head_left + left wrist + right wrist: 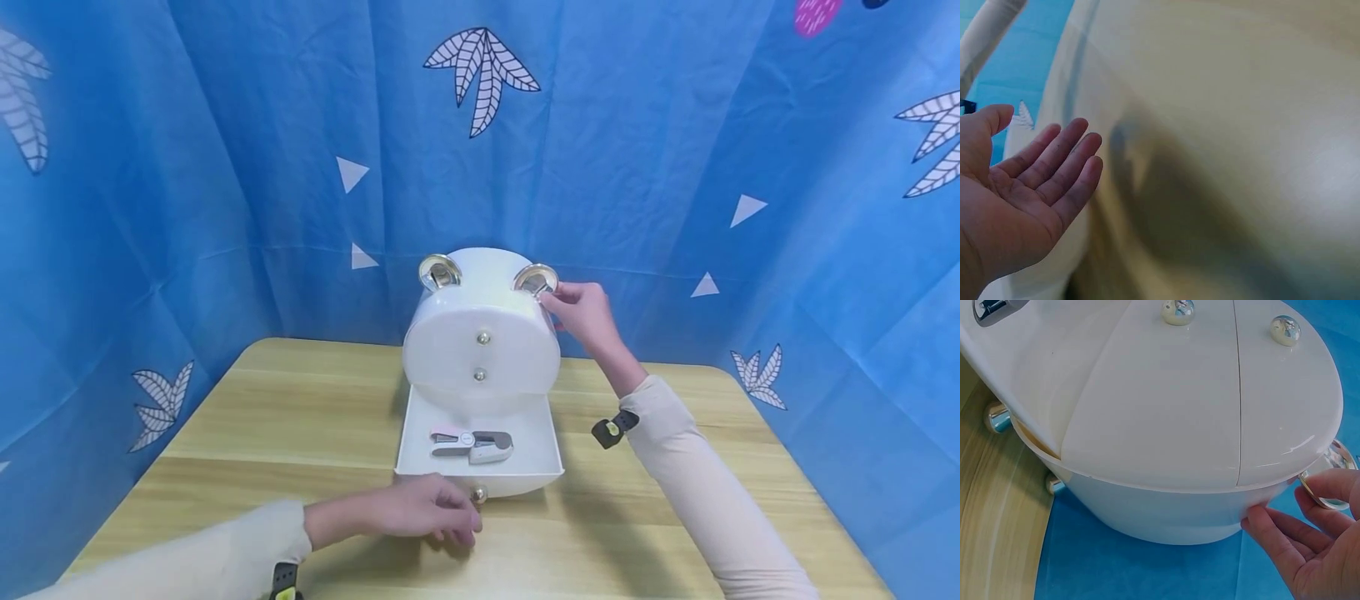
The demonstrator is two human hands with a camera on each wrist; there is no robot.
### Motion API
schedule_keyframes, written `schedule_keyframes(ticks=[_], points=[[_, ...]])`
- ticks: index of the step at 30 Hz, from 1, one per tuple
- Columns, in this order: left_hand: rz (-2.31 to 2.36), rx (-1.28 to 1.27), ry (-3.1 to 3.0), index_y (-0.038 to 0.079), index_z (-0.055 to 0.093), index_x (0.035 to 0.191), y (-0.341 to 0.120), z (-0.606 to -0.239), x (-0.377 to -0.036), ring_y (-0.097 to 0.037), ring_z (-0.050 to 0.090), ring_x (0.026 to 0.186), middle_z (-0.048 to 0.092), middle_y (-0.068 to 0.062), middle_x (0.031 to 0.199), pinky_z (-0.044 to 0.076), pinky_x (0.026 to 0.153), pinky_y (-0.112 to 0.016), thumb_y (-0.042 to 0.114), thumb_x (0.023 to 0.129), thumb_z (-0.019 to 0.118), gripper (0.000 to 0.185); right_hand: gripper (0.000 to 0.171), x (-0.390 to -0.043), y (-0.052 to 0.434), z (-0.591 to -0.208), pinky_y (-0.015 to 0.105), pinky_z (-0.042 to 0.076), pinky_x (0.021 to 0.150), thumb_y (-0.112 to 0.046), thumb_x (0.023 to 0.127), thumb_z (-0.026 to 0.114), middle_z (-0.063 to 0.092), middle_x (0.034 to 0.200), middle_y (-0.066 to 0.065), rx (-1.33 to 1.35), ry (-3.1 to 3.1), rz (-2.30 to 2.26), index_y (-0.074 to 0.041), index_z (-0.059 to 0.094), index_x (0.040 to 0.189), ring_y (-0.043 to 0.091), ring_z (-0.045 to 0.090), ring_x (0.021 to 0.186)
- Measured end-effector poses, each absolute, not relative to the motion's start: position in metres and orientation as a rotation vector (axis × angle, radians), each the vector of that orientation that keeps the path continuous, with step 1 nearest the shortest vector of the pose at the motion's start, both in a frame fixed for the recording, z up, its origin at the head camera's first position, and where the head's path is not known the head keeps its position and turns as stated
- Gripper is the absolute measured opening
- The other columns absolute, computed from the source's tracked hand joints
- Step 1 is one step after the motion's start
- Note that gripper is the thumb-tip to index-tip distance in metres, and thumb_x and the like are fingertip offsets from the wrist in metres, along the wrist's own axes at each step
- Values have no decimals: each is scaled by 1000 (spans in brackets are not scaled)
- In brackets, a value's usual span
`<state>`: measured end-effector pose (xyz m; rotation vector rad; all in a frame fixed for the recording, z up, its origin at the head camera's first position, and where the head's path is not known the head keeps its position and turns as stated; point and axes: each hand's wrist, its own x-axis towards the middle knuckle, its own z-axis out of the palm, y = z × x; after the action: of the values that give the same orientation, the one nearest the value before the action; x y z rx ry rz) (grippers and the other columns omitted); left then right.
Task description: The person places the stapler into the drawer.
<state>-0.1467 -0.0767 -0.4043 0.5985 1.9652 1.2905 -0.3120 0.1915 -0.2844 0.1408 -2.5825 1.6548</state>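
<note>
A white round box (480, 333) with two gold-lined ears stands at the back of the wooden table (225, 417). Its bottom drawer (546, 457) is pulled out, and a grey and pink stapler (472, 446) lies inside. My left hand (420, 510) rests on the table just in front of the drawer, its fingertips beside the metal knob (477, 495). In the left wrist view the left hand (1029, 187) shows an open palm with straight fingers. My right hand (581, 312) touches the box's upper right side by the right ear (536, 279). In the right wrist view the right hand's fingers (1272, 528) lie against the box (1179, 425).
A blue patterned cloth (225, 167) closes in the table at the back and on both sides. Two more metal knobs (482, 337) sit on the box's shut front. Bare wood lies left and right of the box.
</note>
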Motion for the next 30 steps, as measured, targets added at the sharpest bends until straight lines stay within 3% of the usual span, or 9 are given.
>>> schedule_keyframes(ticks=[7,18,25,30], points=[[1420,438,1898,-1,65,122,-72,-434,-136,-26,76,86,78,-15,96,62,74,-36,26,101,59,36,34,-312,191,-284,53,58,92,-22,98,66,71,124,21,145,-2572,1663,-3,71,126,32,66,119],[1626,217,1924,-4,69,117,-60,-452,-136,-19,76,76,78,-15,93,61,62,-30,34,104,56,42,34,-314,191,-286,48,61,87,-21,98,65,72,122,21,162,-2567,1662,-2,71,125,32,67,117],[1727,182,1924,-6,72,104,-53,-454,-134,-14,75,74,78,-15,92,61,65,-28,35,104,57,43,32,-314,191,-286,45,62,83,-21,98,65,73,120,20,174,-2564,1658,-2,72,123,30,68,115],[1814,137,1924,-7,71,108,-48,-455,-134,-13,75,75,79,-14,94,61,68,-28,33,102,61,42,33,-315,192,-288,48,61,87,-22,98,65,73,120,22,172,-2559,1663,-2,72,122,31,67,116]])
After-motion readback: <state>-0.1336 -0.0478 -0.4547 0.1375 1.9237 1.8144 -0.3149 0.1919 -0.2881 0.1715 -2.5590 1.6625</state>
